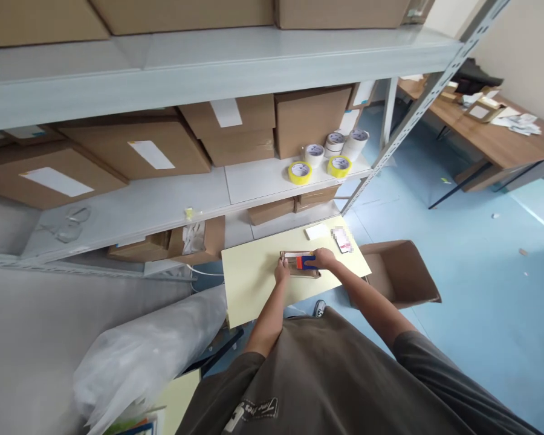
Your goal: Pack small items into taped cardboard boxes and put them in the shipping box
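Observation:
A small cardboard box point(318, 275) lies on the pale yellow table point(249, 284) in front of me. My left hand point(281, 270) grips its left end, with the fingers partly hidden. A blue and orange-red tape dispenser point(306, 262) is held over the top of the box by my right hand point(324, 258), whose fingers are closed round it. Whether the dispenser touches the box is hard to make out. Behind the box, on the same table, are a small white pad point(316, 231) and a partly blurred white and red item point(343, 240).
Tape rolls point(300, 173) and cardboard boxes point(152, 148) fill the grey metal shelf point(172, 196) ahead. An open carton point(405, 272) stands on the floor right of the table. A large translucent plastic bundle point(158, 338) lies left. A brown desk point(471, 130) stands far right.

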